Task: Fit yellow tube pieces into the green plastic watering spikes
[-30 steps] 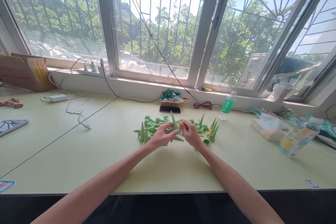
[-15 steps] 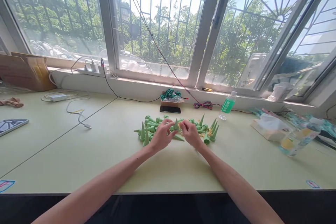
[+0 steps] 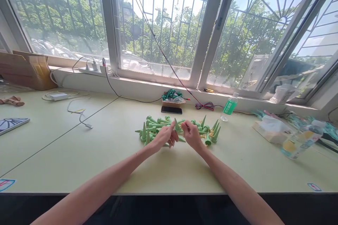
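My left hand [image 3: 164,136] holds a green plastic spike [image 3: 176,125] by its side, with the pointed tip up and leaning slightly left. Close by on the right, my right hand [image 3: 192,134] is closed in a pinch beside that spike; what lies between its fingertips is hidden. Around and behind both hands spreads a pile of similar green spikes [image 3: 144,133], some standing on their wide ends and others lying flat. Small yellowish pieces [image 3: 210,134] are mixed in at the right of the pile.
Behind the pile lie a black phone [image 3: 171,110] and a small box of green material [image 3: 172,96]. A green-labelled bottle [image 3: 229,107] stands back right. Further right are a tissue box [image 3: 269,129] and a larger bottle [image 3: 301,140]. A charging cable [image 3: 81,119] lies left.
My left hand's fingers have shifted lower and curled under the spike, which now tilts a little left. The right hand stays in nearly the same place, still pinched.
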The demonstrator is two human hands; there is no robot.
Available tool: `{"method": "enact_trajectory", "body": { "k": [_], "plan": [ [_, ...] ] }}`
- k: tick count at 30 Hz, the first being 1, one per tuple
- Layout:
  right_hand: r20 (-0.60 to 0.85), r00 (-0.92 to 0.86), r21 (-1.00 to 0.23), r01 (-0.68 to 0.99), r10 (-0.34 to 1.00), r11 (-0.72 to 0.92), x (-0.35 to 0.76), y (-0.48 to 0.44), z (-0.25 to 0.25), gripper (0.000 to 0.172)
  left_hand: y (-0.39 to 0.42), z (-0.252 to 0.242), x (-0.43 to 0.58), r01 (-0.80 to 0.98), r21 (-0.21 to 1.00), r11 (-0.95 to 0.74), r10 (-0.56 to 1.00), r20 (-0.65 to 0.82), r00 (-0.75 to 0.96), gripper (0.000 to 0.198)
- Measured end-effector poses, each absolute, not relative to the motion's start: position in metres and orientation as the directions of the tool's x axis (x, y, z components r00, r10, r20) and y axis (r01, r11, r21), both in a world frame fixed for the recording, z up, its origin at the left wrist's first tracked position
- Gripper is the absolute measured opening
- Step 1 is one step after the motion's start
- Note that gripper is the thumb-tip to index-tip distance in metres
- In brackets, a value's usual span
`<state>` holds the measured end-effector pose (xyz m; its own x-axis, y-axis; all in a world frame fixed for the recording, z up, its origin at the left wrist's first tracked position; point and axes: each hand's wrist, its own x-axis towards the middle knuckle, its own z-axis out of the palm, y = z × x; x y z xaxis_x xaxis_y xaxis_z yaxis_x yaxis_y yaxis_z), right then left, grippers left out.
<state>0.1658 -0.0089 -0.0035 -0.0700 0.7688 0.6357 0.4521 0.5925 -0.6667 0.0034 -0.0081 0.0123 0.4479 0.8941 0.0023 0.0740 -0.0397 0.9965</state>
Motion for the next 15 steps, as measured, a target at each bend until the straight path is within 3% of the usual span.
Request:
{"method": "enact_trajectory", "body": {
  "k": [8, 15],
  "plan": [
    [0.627, -0.099, -0.663, 0.454, 0.773, 0.595, 0.1670, -0.0087, -0.0033, 0.032, -0.0111, 0.0148, 0.0008, -0.063, 0.994, 0.089, 0.853, -0.043, 0.521, 0.070],
    [0.627, -0.104, -0.650, 0.477, 0.772, 0.592, 0.1683, -0.0101, 0.0002, 0.032, -0.0114, 0.0144, 0.0005, -0.097, 0.992, 0.079, 0.848, -0.016, 0.529, 0.062]
  ]
}}
